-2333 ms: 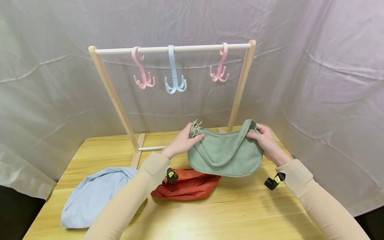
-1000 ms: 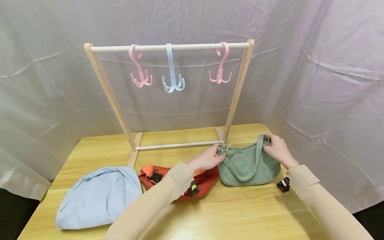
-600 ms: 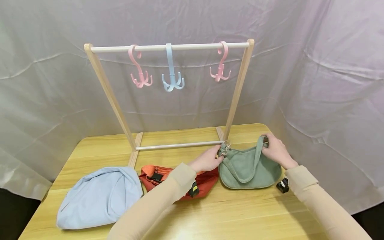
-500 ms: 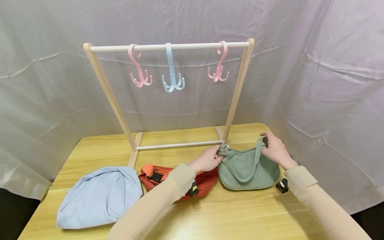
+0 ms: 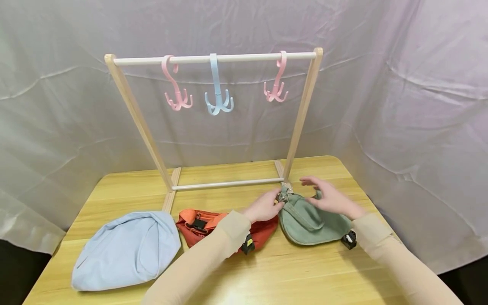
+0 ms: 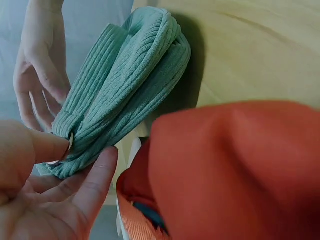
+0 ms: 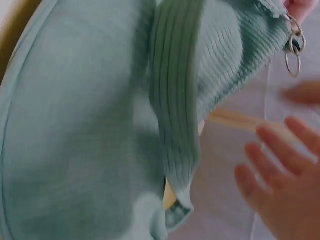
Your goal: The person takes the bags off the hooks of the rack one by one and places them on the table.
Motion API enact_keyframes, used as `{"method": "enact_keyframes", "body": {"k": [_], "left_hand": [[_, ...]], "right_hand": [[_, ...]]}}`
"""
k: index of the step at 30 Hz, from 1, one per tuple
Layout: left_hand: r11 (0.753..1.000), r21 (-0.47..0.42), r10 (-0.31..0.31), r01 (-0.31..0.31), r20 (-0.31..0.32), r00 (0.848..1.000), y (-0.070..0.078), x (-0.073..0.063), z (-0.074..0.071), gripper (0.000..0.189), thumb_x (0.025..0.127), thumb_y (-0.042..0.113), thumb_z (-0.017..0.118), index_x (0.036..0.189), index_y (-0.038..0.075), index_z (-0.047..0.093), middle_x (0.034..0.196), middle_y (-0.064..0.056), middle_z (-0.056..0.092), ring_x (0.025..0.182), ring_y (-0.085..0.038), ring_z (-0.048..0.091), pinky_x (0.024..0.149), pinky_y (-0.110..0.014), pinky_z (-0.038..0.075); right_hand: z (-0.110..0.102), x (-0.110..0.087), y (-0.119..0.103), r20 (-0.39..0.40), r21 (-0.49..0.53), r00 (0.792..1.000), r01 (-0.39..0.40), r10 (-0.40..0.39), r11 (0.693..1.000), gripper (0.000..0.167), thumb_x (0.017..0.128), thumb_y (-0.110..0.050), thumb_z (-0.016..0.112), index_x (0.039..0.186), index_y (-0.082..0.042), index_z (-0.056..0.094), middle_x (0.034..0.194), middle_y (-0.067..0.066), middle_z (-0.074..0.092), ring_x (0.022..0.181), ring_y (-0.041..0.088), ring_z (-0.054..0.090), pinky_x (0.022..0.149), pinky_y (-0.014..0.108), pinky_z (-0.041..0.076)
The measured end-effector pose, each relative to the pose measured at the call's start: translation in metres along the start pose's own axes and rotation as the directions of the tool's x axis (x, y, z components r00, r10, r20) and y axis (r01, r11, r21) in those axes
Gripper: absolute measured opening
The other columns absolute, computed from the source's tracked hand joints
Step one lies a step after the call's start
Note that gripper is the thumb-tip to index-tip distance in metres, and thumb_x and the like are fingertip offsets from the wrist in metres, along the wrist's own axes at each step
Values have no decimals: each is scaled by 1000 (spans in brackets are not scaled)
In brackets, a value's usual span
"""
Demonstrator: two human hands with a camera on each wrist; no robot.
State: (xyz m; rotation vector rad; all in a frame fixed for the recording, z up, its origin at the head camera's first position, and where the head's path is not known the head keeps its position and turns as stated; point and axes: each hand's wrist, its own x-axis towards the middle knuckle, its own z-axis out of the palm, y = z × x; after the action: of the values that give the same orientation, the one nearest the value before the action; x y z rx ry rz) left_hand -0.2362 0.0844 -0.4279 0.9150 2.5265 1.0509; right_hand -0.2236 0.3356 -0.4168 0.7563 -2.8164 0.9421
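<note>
A green corduroy shoulder bag [image 5: 306, 232] sits at the right of the table, its strap looped over its front. My left hand [image 5: 263, 206] pinches its left end by the metal rings [image 7: 295, 45]; in the left wrist view the thumb presses the fabric against the fingers. My right hand [image 5: 331, 198] hovers over the top of the bag with fingers spread and holds nothing. In the right wrist view those fingers [image 7: 270, 160] stand apart from the strap [image 7: 175, 75]. A red waist bag [image 5: 264, 234] lies beside the green one, partly covered by my left arm.
A light blue bag [image 5: 118, 254] lies at the left. Behind stands a wooden rack with a white top bar [image 5: 248, 58]. From it hang a left pink hook [image 5: 179, 101], a blue hook [image 5: 218, 106] and a right pink hook [image 5: 275, 94].
The green bag was lowered from midair to the table's right side. My right hand then let go of its right end and moved left over it; the left hand keeps its pinch.
</note>
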Motion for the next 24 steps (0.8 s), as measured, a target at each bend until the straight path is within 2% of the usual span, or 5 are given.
{"method": "enact_keyframes", "body": {"k": [5, 13, 19, 22, 24], "left_hand": [[1000, -11, -10, 10, 25, 1000, 0, -1, 2, 51, 105, 18, 51, 152, 1, 38, 143, -16, 57, 132, -25, 57, 111, -38, 46], [998, -60, -2, 4, 36, 999, -2, -3, 3, 54, 105, 17, 51, 155, 1, 34, 149, -16, 53, 136, -25, 54, 114, -37, 44], [995, -96, 28, -22, 61, 998, -3, -4, 5, 57, 104, 13, 52, 156, 3, 31, 152, -16, 50, 125, -26, 63, 103, -30, 52], [994, -105, 30, -23, 65, 997, -5, -5, 4, 60, 103, 10, 54, 157, 3, 30, 147, -17, 54, 121, -27, 66, 98, -28, 54], [998, -52, 34, -31, 59, 998, -7, -7, 2, 60, 102, 11, 56, 156, 2, 31, 143, -18, 57, 121, -27, 66, 99, -30, 54]], "right_hand": [[10, 2, -6, 112, 16, 994, 5, -7, 1000, 69, 88, -23, 78, 143, 4, 47, 134, 25, 61, 127, 46, 56, 107, 64, 42], [22, 6, -4, 185, 16, 983, -18, 15, 1000, 67, 85, -32, 81, 135, 5, 54, 132, 24, 64, 126, 43, 59, 105, 59, 46], [29, 10, -5, 143, -58, 989, -23, 31, 998, 52, 83, -31, 83, 121, -1, 62, 113, 12, 72, 103, 24, 67, 91, 44, 54], [30, 11, -5, 111, -89, 993, -22, 32, 996, 52, 83, -27, 83, 122, 1, 62, 112, 12, 72, 101, 23, 67, 89, 43, 55], [31, 11, -4, 90, -108, 995, -32, 42, 994, 53, 83, -25, 83, 123, 2, 61, 113, 13, 72, 101, 24, 68, 89, 44, 55]]}}
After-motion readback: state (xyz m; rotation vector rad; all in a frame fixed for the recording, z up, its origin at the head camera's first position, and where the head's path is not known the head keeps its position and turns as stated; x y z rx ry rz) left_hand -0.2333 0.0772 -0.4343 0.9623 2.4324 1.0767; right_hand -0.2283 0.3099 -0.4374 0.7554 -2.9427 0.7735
